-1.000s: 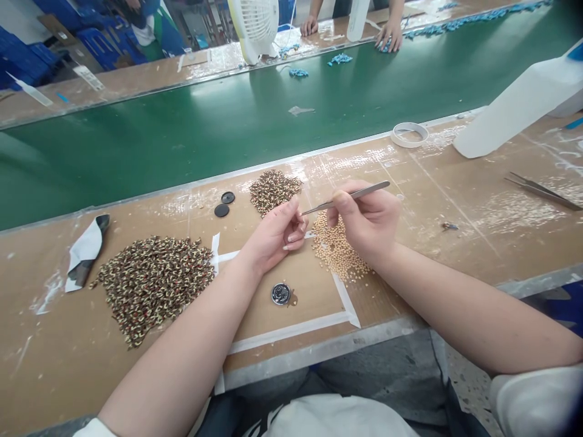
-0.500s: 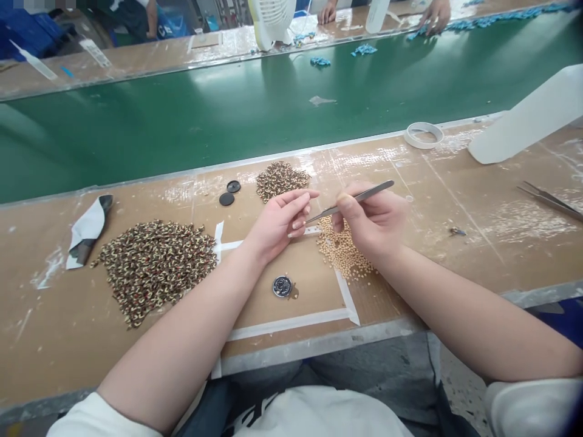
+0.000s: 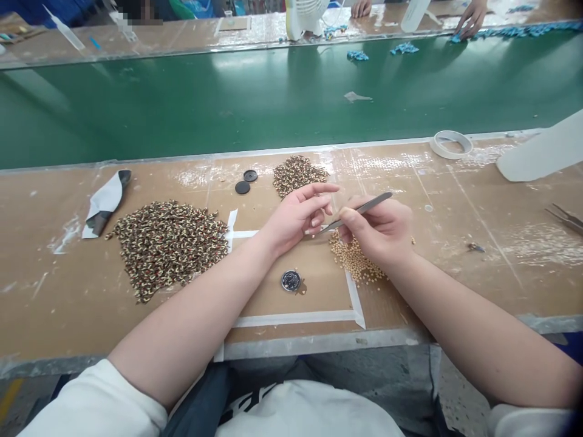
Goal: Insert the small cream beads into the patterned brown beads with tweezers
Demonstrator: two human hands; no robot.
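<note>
Tweezers (image 3: 374,202) are gripped in my right hand (image 3: 380,230), their tips slanting down to the left toward my other fingers. My left hand (image 3: 300,217) has its index finger stretched out and the rest curled in; whatever small thing they pinch is too small to make out. Just beneath my right hand spreads a heap of small tan beads (image 3: 357,261), partly covered by it. Nearer my body stands a small round dish (image 3: 290,280) of dark glossy stuff, a brown smear beside it. Beyond my left hand lies a small pile of dark-and-cream pieces (image 3: 298,173).
A larger pile of similar pieces (image 3: 170,243) lies to the left, near a folded white-and-dark wrap (image 3: 107,203). Two black round caps (image 3: 243,187), a tape roll (image 3: 450,145), a white bottle (image 3: 542,152) and other tweezers (image 3: 567,218) rest about. Across the green belt (image 3: 204,103), a co-worker's hand (image 3: 473,18) touches blue pieces.
The view has shifted, so the table appears lower and to the right at its far side. My left thumb and index finger have spread apart. The tweezers stay in my right hand.
</note>
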